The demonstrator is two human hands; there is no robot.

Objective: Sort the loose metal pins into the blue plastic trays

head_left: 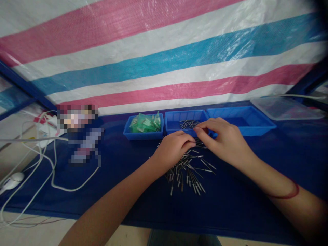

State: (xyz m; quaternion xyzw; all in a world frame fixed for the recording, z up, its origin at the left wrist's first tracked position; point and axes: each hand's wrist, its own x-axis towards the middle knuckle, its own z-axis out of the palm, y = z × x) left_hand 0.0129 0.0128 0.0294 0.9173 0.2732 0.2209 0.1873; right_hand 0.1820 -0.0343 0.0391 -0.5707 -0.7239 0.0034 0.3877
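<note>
A heap of thin metal pins (188,172) lies on the dark blue table (123,171) in front of me. My left hand (173,148) rests curled at the heap's far edge, fingers closed on something I cannot make out. My right hand (225,141) meets it fingertip to fingertip in a pinch beside the middle blue tray (170,124), which holds several more pins (189,124). What the right fingers pinch is hidden. A red band circles my right forearm.
A blue tray (128,134) with green packets (145,123) stands at the left, another blue tray (266,127) at the right. A clear plastic lid (284,108) lies far right. White cables (55,177) and a white mouse (12,179) lie left. A striped tarp (164,51) backs the table.
</note>
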